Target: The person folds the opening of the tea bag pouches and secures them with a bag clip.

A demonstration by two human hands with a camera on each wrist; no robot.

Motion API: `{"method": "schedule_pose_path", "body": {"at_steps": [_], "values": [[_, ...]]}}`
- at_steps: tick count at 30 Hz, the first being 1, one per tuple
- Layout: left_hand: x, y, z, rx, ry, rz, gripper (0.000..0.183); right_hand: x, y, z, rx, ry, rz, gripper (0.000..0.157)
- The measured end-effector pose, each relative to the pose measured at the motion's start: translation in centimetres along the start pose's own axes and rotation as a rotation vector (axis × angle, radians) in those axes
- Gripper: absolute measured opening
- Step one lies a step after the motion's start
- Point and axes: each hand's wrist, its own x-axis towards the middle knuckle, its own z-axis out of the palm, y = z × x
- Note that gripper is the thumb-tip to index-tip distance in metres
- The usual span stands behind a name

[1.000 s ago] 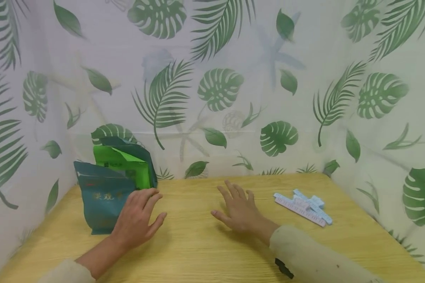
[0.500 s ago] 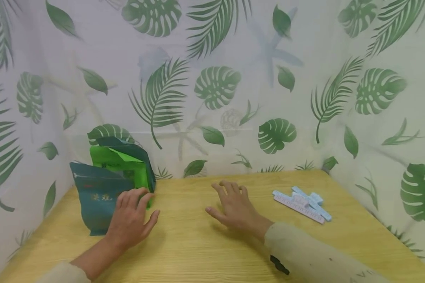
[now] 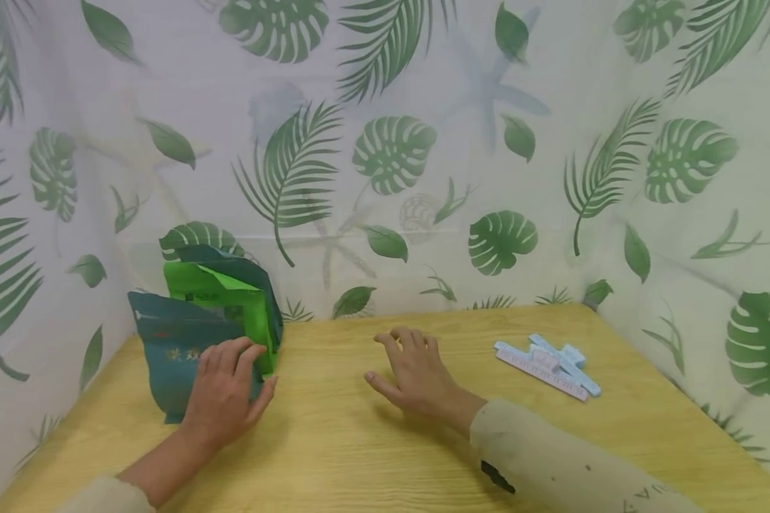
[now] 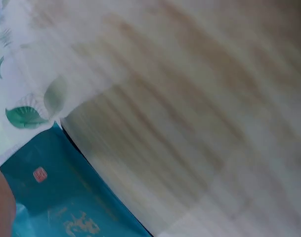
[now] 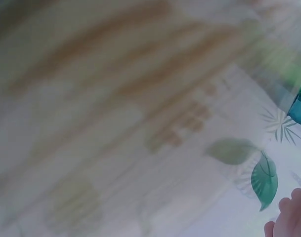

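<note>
Three pouches stand in a row at the left of the table: a dark teal pouch [image 3: 186, 342] with gold lettering in front, a bright green pouch [image 3: 218, 288] behind it, and another dark teal pouch [image 3: 271, 299] at the back. My left hand [image 3: 223, 392] is in front of the nearest pouch, hiding its lower right part; whether it touches the pouch I cannot tell. Its fingers are relaxed and slightly bent. Over the middle of the table my right hand [image 3: 413, 374] is spread, holding nothing. In the left wrist view the teal pouch [image 4: 66, 192] shows a red seal mark.
Pale blue and pink sealing clips [image 3: 548, 365] lie crossed in a small pile at the right. The wooden table [image 3: 346, 456] backs onto a white leaf-print curtain [image 3: 372, 164], which also closes off both sides.
Both hands have drifted a little to the left, with the left hand covering more of the front pouch's lettering. Pouches and clips have stayed in place; the head view has shifted slightly.
</note>
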Motion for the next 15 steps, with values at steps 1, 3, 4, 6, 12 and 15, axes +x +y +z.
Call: {"method": "schedule_pose_path", "body": {"at_steps": [1,3,4,6,12,15], "values": [[0.0,-0.2,0.0,-0.002,0.01,-0.003,0.052,0.1,0.0,0.0,0.004,-0.001,0.003,0.064],[-0.1,-0.6,-0.1,0.001,0.024,-0.01,0.051,0.2,-0.2,0.0,0.013,-0.004,0.012,0.064],[-0.1,-0.8,-0.1,0.005,0.027,-0.011,0.05,0.3,-0.2,0.1,0.017,-0.007,0.016,0.064],[-0.2,-1.2,-0.1,0.016,0.038,-0.011,0.05,0.4,-0.3,0.2,0.026,-0.016,0.026,0.063],[-0.8,-2.1,-0.6,0.059,-0.017,-0.043,0.052,1.1,-1.1,0.4,0.056,-0.026,0.018,0.063],[-1.1,-2.5,-0.8,0.078,-0.042,-0.055,0.053,1.4,-1.7,0.6,0.052,-0.031,-0.002,0.063]]}}
